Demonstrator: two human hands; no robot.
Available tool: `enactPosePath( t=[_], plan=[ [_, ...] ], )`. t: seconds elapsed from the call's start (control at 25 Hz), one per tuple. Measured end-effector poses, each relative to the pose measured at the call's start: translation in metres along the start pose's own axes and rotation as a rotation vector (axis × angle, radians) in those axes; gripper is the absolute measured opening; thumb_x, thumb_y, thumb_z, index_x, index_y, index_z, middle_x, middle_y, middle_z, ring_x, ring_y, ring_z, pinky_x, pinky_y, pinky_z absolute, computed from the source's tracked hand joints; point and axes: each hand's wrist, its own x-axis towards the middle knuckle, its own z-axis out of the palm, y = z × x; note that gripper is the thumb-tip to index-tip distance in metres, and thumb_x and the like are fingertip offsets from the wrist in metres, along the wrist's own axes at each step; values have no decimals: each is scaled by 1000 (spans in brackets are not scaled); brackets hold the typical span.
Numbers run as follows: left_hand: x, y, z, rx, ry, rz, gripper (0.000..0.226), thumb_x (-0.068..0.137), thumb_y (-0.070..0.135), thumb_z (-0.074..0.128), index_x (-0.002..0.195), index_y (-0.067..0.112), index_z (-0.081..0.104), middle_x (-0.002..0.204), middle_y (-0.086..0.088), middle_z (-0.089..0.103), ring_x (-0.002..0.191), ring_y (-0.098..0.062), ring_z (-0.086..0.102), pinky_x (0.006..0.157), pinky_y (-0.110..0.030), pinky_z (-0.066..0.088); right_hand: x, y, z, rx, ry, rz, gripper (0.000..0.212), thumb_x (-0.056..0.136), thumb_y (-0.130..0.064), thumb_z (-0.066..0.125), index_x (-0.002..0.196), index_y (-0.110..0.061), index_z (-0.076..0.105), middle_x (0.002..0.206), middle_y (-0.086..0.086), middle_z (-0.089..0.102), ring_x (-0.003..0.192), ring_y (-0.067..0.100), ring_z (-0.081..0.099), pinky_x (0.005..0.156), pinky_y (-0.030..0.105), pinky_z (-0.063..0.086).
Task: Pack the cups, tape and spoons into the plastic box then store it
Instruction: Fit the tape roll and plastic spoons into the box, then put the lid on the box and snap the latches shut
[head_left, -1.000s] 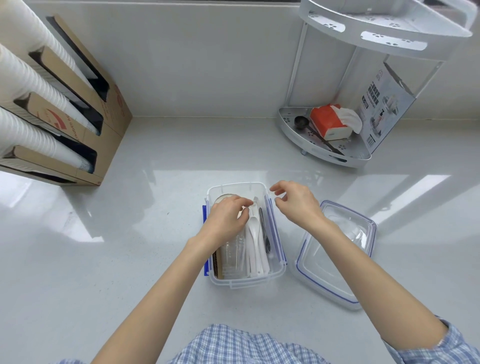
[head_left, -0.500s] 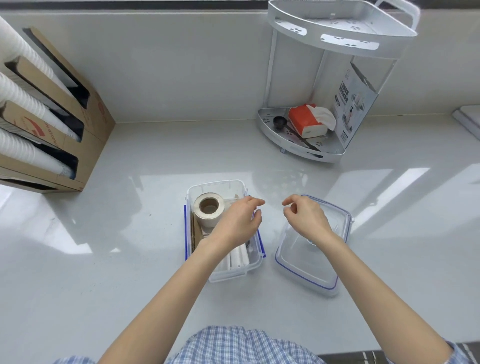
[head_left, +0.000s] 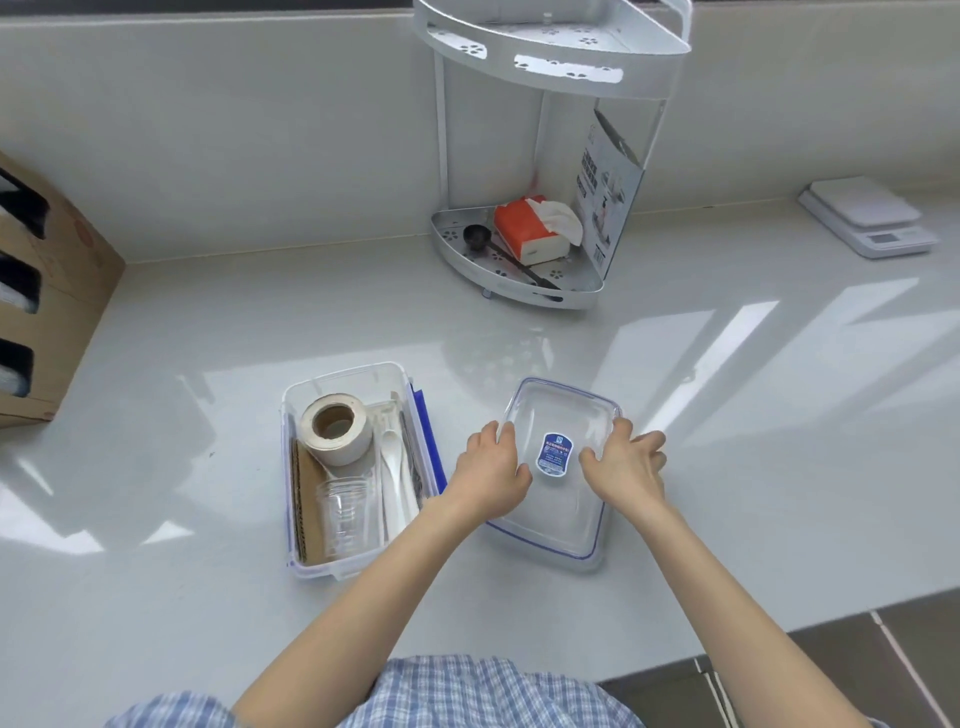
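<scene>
The clear plastic box (head_left: 344, 372) stands open on the white counter, its blue clips folded out. Inside lie a beige tape roll (head_left: 336, 429) at the far end, stacked clear cups (head_left: 345, 512) on their side at the near end, and white spoons (head_left: 393, 470) along the right wall. To the box's right lies the clear lid (head_left: 563, 410) with a blue sticker. My left hand (head_left: 488, 475) grips the lid's left edge and my right hand (head_left: 626, 467) grips its right edge.
A white corner rack (head_left: 514, 291) with a tissue pack and a black scoop stands at the back. A kitchen scale (head_left: 867, 221) sits far right. A cardboard cup dispenser (head_left: 47, 291) is at the left. The counter's front edge drops off at lower right.
Both hands have left the box and moved right onto the lid, one taking each side. The view has shifted right, so the tape and cups now show uncovered.
</scene>
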Motion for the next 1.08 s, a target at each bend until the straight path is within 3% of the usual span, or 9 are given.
enactPosePath(
  t=[0.2,0.52,0.84,0.96,1.08],
  plan=[
    [2,0,11,-70,-19,-60,62,86,22,42,136,1,13,146,-18,19,131,-37,18,107,-44,23,-2,5,13,81,-50,72,60,89,-22,45,136,2,15,134,30,27,121,45,32,95,46,37],
    [-2,-5,10,-343,108,-175,58,85,21,43,135,5,20,146,-15,23,131,-36,21,104,-41,26,-5,-2,14,306,44,117,38,89,-14,44,116,12,39,131,29,30,121,40,29,94,43,36],
    [-12,10,-8,-422,305,-16,55,83,20,43,134,10,26,145,-8,30,128,-29,21,95,-28,22,0,-12,-10,426,209,26,31,88,-5,41,116,8,44,130,26,31,119,39,29,93,39,34],
    [-15,3,-22,-449,361,20,51,82,18,46,131,11,33,142,-6,34,126,-29,31,96,-27,24,-2,-20,-13,491,223,-9,36,88,-4,41,122,4,45,131,25,33,120,38,33,91,34,34],
    [-25,-11,-36,-554,426,3,47,82,13,49,128,10,40,136,-6,41,109,-19,48,93,-26,35,-7,-33,-10,549,222,-64,39,87,-6,43,126,0,45,131,23,36,121,37,37,95,33,35]
  ],
)
